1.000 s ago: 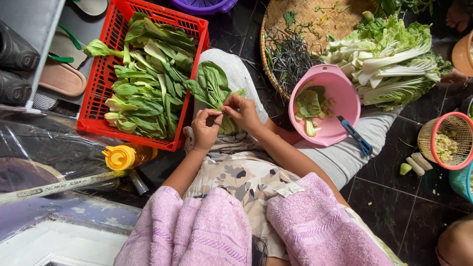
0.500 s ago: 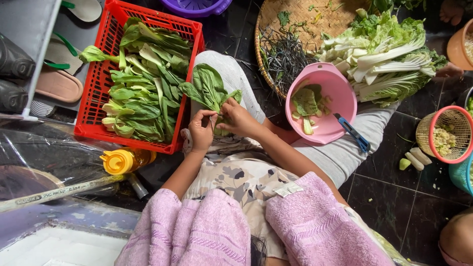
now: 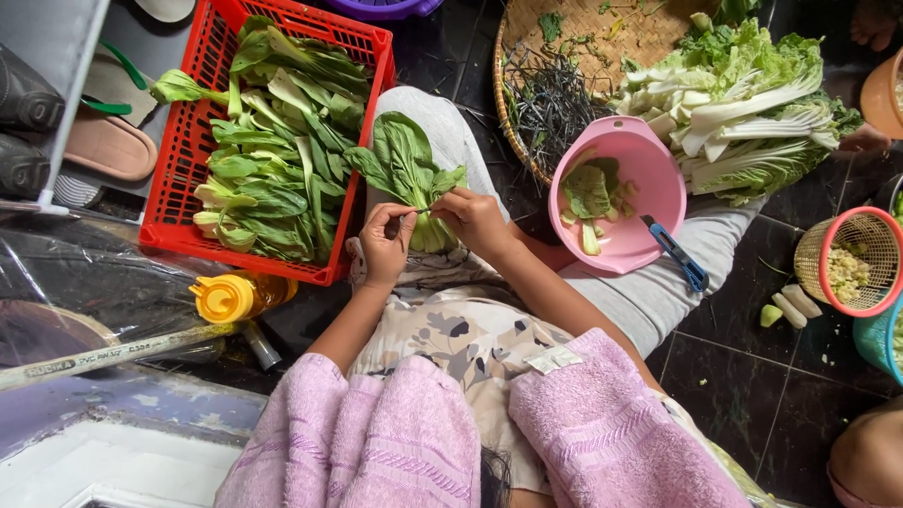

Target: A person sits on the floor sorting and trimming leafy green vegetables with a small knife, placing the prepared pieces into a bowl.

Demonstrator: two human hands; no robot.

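Observation:
Both my hands hold a leafy green bok choy (image 3: 406, 167) over my lap, leaves pointing away from me. My left hand (image 3: 386, 246) pinches its pale stem end from the left. My right hand (image 3: 475, 220) grips the stem from the right, fingers curled on it. A red plastic crate (image 3: 179, 183) full of the same greens stands just left of my hands. A pink bowl (image 3: 649, 193) with cut green pieces rests on my right leg, with a blue-handled knife (image 3: 677, 256) on its rim.
A woven tray (image 3: 527, 56) ahead holds dark stems and a heap of pale cabbage (image 3: 743, 94). A small basket (image 3: 847, 263) with scraps stands at right. A yellow-capped bottle (image 3: 230, 296), a pipe and sandals (image 3: 108, 141) lie at left. Another person's knee shows at bottom right.
My hands have stayed on the bok choy over my lap; the fingers have shifted slightly at the stem end.

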